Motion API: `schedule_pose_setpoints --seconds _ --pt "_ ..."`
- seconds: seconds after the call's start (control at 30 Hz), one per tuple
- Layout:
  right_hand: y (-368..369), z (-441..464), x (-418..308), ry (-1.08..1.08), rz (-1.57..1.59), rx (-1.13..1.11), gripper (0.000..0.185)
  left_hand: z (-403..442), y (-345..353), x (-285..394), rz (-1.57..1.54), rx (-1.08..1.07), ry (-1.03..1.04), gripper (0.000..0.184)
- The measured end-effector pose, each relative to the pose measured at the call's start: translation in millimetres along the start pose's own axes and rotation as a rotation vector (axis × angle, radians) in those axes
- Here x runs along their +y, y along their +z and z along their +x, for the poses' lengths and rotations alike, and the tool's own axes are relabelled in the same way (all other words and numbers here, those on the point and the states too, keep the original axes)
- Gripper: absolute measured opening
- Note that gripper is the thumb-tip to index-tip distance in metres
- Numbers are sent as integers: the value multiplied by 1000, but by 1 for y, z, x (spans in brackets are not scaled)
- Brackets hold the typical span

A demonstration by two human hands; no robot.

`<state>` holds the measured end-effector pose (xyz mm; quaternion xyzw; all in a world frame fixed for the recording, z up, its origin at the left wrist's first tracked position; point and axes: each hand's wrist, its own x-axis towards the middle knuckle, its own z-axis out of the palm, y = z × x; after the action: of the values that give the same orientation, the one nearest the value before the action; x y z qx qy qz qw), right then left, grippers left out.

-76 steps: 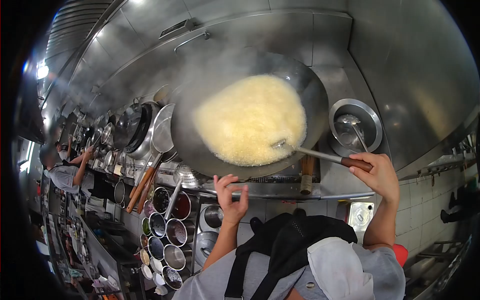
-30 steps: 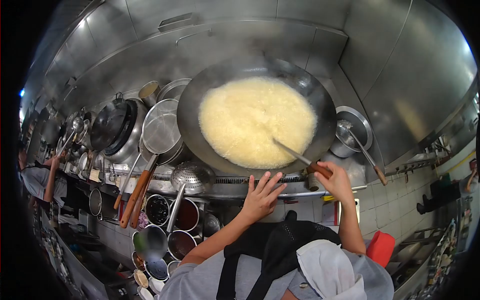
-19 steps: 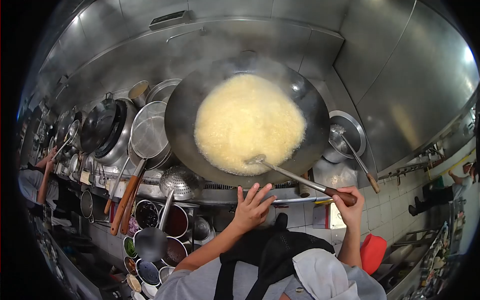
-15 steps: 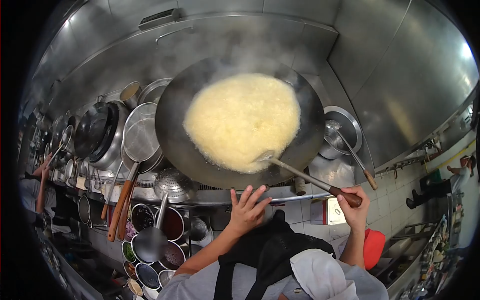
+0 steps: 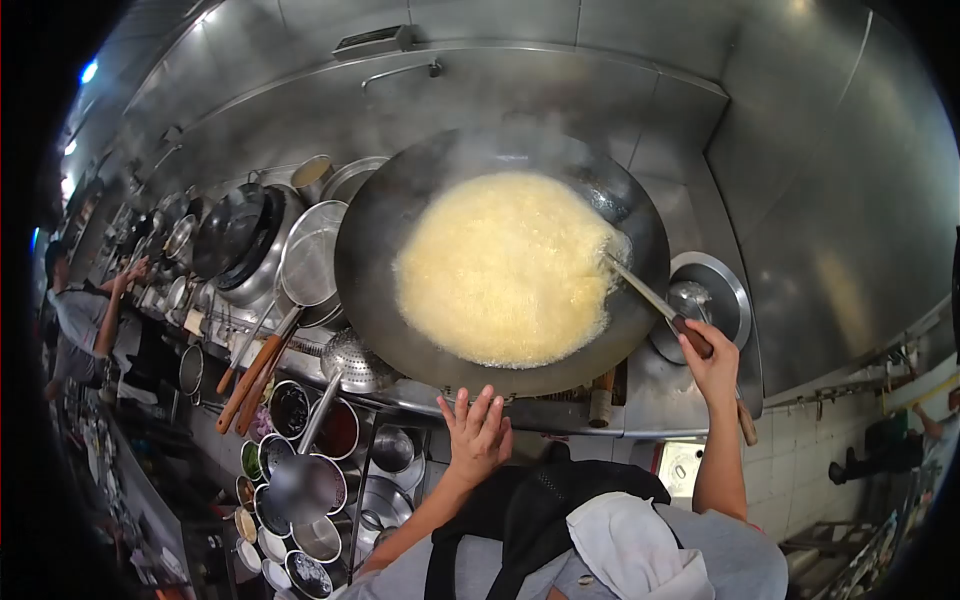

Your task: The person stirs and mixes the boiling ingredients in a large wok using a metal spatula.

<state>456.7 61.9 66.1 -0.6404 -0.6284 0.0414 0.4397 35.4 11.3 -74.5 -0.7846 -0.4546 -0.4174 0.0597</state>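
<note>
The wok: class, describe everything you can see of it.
The wok is wide, round and dark grey, apparently metal, with a shiny patch at its far right. It sits open side up on the stove, faint steam above. Pale yellow, frothy liquid covers its middle. The ladle dips in at right; whether the left hand touches the near rim is unclear.
</note>
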Motion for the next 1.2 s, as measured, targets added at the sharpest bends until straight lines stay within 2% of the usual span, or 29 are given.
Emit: schedule_pose_setpoints --seconds 0.1,0.17,0.23,0.37,0.43,0.63,0.67,0.7,0.77,0.83,0.93,1.2 --pt "30 46 28 -144 10 -20 31 6 6 15 57 23 -73 88" --pt "47 78 34 -169 3 -74 31 8 7 25 88 42 -116 88" --pt "64 106 36 -137 29 -145 32 10 10 33 96 69 -195 79" --pt "100 157 43 -215 42 -227 35 14 10 47 151 86 -254 80" --pt "117 173 41 -217 34 -243 36 18 10 55 170 75 -300 95" --pt "133 187 15 -269 -79 -257 33 23 16 66 178 115 -334 97" --pt "133 185 14 -249 -104 -262 34 24 17 66 181 138 -336 91" --pt "131 183 14 -231 -127 -264 36 25 17 67 186 163 -335 85" --pt "122 177 18 -185 -126 -275 38 26 16 67 178 153 -334 85" --pt "106 164 24 -172 -87 -261 37 26 13 67 207 136 -321 95" --pt "84 142 44 -152 -43 -235 37 25 14 69 202 132 -334 94" --pt "-24 67 51 -35 106 -266 36 24 8 68 209 99 -328 94"
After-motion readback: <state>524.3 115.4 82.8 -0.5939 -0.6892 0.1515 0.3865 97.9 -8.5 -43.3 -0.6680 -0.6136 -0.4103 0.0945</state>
